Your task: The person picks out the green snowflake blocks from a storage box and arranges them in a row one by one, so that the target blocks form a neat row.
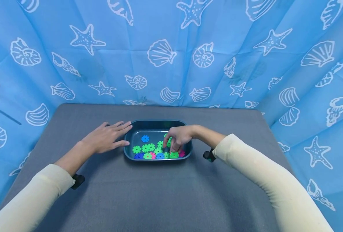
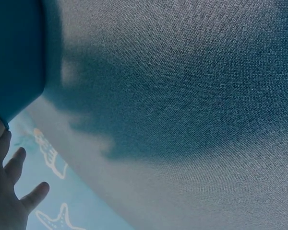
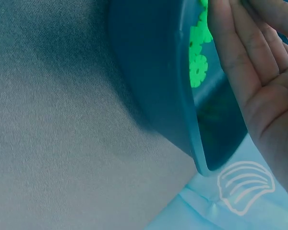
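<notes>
Reaching with the right hand (image 1: 179, 138) into a dark tray (image 1: 156, 124) on the grey surface (image 1: 159, 193), down among flower-shaped pieces (image 1: 152, 146) with bent fingers; cannot tell whether pinching one. Touching the tray's left rim with the left hand (image 1: 108, 137), straight fingers spread. Mostly green inside, crowded toward the near side and right, mixed with blue and pink; near them, farther back, one blue piece (image 1: 145, 139). Partly hidden by the right hand on the right. Behind and at both sides, blue shell-print curtain (image 1: 186, 77); at the cream sleeves' (image 1: 255, 167) cuffs, black devices (image 1: 77, 181).
</notes>
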Tool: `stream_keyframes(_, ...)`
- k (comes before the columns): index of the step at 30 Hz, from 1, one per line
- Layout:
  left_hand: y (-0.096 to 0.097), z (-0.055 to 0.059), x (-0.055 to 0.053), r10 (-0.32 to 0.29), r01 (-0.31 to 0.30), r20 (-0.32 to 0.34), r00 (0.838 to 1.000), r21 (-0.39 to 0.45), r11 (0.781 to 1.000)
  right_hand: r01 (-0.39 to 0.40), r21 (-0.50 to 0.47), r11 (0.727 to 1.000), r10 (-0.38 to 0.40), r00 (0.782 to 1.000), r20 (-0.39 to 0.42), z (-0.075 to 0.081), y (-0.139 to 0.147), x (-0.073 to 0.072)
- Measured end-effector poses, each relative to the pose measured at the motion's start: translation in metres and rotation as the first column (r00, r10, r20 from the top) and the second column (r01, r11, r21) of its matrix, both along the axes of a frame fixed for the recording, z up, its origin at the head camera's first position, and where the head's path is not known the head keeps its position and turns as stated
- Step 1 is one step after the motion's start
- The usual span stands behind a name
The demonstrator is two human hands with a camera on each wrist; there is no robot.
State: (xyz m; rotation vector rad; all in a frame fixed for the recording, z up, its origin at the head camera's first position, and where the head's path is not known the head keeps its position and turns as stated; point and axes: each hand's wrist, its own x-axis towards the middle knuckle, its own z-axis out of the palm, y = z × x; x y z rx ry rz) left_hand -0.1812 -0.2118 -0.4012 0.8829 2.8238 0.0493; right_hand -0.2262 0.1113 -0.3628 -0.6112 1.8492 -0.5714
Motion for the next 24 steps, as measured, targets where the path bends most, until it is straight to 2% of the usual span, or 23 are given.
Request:
stream_keyframes(4, 0.001, 0.0, 0.0, -0.001, 0.001, -0.007, 1.0, -0.003, 1.0, 0.009, -0.006, 1.0, -0.009, 0.999, -0.031, 0.006, 0.002, 0.002)
stream_keyframes(10, 0.002, 0.0, 0.0, -0.012, 0.012, -0.03, 0.999, -0.017, 1.0, -0.025, -0.047, 0.999, 0.017, 0.988, -0.155, 0.014, 0.011, 0.003)
stream_keyframes(14, 0.001, 0.0, 0.0, -0.018, 0.017, -0.033, 0.999, -0.024, 1.0, -0.026, -0.095, 0.995, 0.005, 0.976, -0.216, 0.023, 0.023, -0.001)
stream_keyframes(17, 0.001, 0.0, 0.0, -0.017, 0.017, -0.033, 0.999, -0.023, 1.0, 0.005, -0.122, 0.993, -0.034, 0.971, -0.239, 0.03, 0.036, -0.004)
stream_keyframes(20, 0.001, 0.0, 0.0, -0.016, 0.015, -0.03, 0.999, -0.021, 1.0, 0.074, -0.132, 0.989, -0.104, 0.967, -0.234, 0.034, 0.05, -0.008)
stream_keyframes(24, 0.001, 0.0, 0.0, -0.02, 0.019, -0.03, 0.999, -0.02, 1.0, 0.165, -0.167, 0.972, -0.203, 0.947, -0.249, 0.036, 0.069, -0.013)
